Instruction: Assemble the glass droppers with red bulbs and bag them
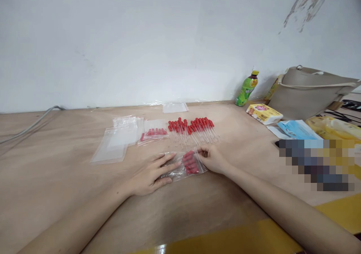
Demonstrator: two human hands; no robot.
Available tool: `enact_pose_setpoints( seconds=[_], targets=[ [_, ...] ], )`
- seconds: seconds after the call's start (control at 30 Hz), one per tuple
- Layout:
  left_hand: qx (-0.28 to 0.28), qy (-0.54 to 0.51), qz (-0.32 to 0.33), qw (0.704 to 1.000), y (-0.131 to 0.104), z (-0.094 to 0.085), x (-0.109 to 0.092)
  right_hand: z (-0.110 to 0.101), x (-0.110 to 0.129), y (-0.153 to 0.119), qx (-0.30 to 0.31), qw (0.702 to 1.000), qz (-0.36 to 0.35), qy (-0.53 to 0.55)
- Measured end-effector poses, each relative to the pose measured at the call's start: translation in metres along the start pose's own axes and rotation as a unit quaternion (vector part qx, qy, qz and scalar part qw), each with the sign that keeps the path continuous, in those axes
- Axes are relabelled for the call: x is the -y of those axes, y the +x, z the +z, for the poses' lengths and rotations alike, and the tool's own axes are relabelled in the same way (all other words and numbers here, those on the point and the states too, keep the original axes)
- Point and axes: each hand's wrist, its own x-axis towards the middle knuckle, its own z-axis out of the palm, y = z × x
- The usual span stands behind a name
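A clear zip bag (178, 174) lies on the table in front of me, with several red rubber dropper bulbs (190, 163) showing through its right part. My left hand (153, 173) rests flat on the bag's left part, fingers spread. At the bag's right end, my right hand (214, 160) is closed, pinching the edge between thumb and fingers. Just beyond are loose glass droppers with red bulbs (200, 126), in two fanned groups. To their left, another clear bag (153, 133) holds several red-bulbed droppers. Flat clear bags (111, 145) lie overlapping farther left.
A white stack of bags (175, 107) lies near the wall. On the right are a green bottle (247, 89), a yellow tissue pack (264, 113), a grey bag (304, 92), a blue mask (299, 129) and a pixelated patch. A grey cable (34, 124) runs along the left.
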Motion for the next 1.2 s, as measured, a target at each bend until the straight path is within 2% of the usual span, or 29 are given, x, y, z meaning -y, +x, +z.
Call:
enact_pose_setpoints(
  seconds=[0.27,0.53,0.8,1.0,1.2],
  targets=[
    [0.007,0.034,0.037,0.999,0.002,0.001,0.001,0.007,-0.005,0.001,-0.058,0.997,0.018,-0.05],
    [0.015,0.026,0.049,0.998,0.003,0.0,0.0,0.003,-0.004,0.0,0.018,0.999,-0.005,-0.03],
    [0.028,0.018,0.045,0.998,0.003,0.0,0.001,0.0,-0.004,0.001,0.012,0.999,-0.003,-0.043],
    [0.032,0.025,0.043,0.998,0.004,-0.001,0.0,-0.007,0.005,0.001,-0.062,0.997,0.024,-0.049],
    [0.038,0.016,0.045,0.998,0.004,-0.002,0.0,-0.007,0.005,-0.001,0.024,0.997,0.062,-0.041]
  ],
)
